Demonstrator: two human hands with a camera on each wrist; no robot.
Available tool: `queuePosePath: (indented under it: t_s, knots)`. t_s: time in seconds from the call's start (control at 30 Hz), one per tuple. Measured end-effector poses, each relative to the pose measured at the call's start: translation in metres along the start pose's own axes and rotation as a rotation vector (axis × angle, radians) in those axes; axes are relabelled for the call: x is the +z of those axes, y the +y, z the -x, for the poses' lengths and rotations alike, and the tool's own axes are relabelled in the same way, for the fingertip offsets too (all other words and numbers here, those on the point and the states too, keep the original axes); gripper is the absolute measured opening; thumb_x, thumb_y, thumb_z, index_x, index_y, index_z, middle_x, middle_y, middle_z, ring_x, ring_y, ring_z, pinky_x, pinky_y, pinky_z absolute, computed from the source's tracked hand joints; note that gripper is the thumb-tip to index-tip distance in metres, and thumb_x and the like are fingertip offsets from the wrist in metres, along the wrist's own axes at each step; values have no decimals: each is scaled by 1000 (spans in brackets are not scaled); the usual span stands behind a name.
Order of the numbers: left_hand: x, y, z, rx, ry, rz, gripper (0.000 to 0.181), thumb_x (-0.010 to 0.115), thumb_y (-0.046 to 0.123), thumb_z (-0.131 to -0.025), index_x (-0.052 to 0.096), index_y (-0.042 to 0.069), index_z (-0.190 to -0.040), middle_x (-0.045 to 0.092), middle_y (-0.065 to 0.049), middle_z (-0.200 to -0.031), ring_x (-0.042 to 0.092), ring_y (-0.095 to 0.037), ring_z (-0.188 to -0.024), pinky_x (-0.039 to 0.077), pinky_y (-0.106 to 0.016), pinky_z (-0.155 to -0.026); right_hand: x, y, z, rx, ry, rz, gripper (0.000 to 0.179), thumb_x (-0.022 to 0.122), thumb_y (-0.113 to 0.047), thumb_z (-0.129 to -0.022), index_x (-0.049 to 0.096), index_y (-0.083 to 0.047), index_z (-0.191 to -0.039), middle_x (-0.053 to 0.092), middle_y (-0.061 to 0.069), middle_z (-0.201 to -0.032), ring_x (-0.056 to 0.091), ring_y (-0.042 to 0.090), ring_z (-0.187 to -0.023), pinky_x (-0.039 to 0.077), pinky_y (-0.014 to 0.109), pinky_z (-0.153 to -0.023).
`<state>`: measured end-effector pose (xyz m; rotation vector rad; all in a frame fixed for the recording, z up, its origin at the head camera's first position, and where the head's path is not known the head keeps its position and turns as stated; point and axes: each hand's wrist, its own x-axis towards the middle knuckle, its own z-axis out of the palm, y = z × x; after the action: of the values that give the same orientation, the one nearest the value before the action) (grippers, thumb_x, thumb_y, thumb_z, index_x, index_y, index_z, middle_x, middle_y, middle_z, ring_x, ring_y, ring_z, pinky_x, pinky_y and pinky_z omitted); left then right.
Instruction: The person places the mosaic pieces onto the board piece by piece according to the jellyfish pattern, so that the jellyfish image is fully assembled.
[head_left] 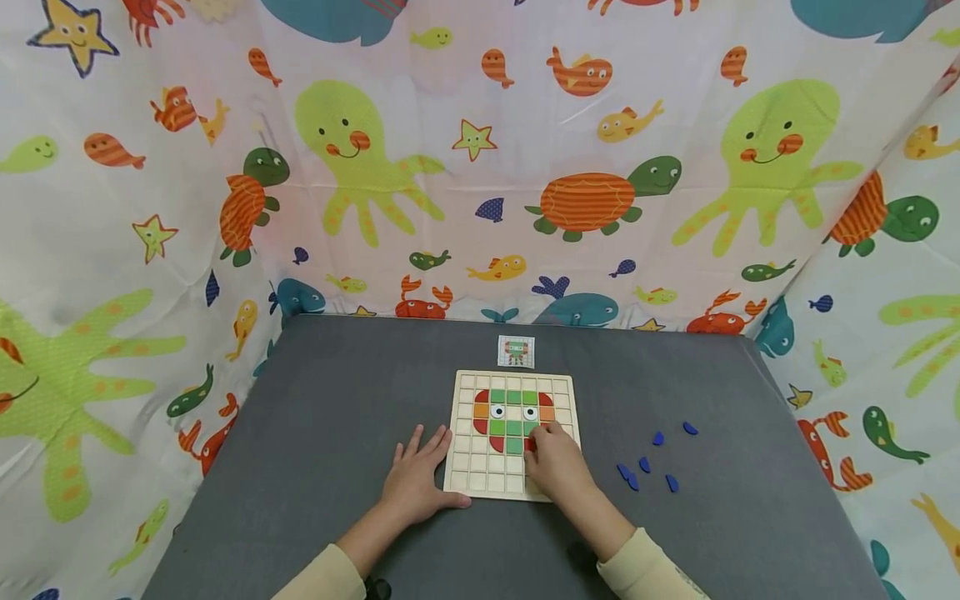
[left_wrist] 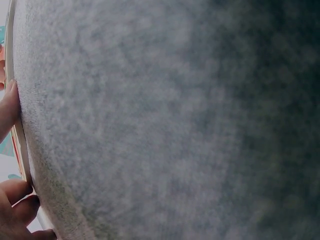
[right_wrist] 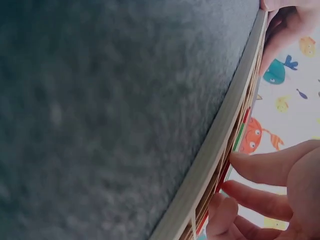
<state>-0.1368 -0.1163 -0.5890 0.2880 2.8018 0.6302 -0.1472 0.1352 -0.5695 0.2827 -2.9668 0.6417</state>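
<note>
A square wooden grid board (head_left: 480,482) lies on the table, with red, green and orange tiles and two eye tiles set in its cells. At the board's left edge my left hand (head_left: 416,482) rests, fingers spread and thumb by the near corner. My right hand (head_left: 561,468) reaches over the right side of the board. Its thumb and index finger pinch a red tile (head_left: 529,445) at the lower right of the pattern, partly hidden by the fingers. In the right wrist view, the fingertips are right at the board's surface around that red tile.
Several blue curved pieces (head_left: 672,483) lie scattered on the grey table (head_left: 360,383) to the right of the board. A small picture card (head_left: 516,352) with a similar coloured figure lies behind the board. A sea-animal patterned curtain (head_left: 450,183) borders the table's back and sides.
</note>
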Motion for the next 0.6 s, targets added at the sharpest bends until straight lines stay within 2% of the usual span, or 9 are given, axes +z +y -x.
queuePosePath:
  t_s: [0.2, 0.4, 0.6]
  knots:
    - [0, 0, 1, -3, -7, -1, 120, 85, 68, -64, 34, 17, -160, 30, 0, -166, 12, -36, -157, 15, -65, -121, 1, -3, -2, -1, -18, 28, 13, 77, -7, -82, 68, -1, -87, 57, 12, -84, 57, 25, -69, 52, 42, -63]
    - [1, -1, 1, -3, -8, 9, 120, 85, 68, -63, 34, 17, -159, 31, 0, -166, 12, -36, -157, 15, -65, -121, -2, -10, -4, 10, -69, 80, 18, 75, -9, -84, 67, 4, -94, 60, 20, -92, 62, 29, -73, 56, 45, -66]
    - [1, -1, 1, -6, -19, 8, 119, 85, 68, -64, 34, 18, -159, 30, 0, -166, 11, -35, -157, 15, -65, -121, -4, -11, -9, 4, -90, 108, 19, 73, -7, -81, 66, 7, -92, 61, 22, -89, 62, 29, -72, 56, 45, -66]
